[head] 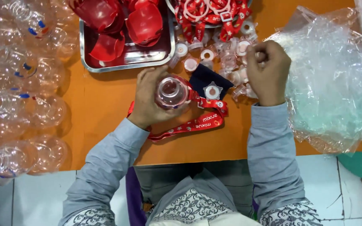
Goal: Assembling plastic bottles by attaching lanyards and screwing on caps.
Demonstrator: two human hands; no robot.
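On the orange table (105, 109), left hand (149, 100) held a clear bottle (171, 93) with a red strap (197, 121), right hand (269, 71) pinched shut over small caps (227, 58), steel tray (126, 58) above the left hand.

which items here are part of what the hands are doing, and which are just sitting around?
In use:
left hand gripping the clear bottle
red strap under that bottle
right hand closed at the small clear caps

Lying about:
steel tray with red lids
empty bottles
plastic bags
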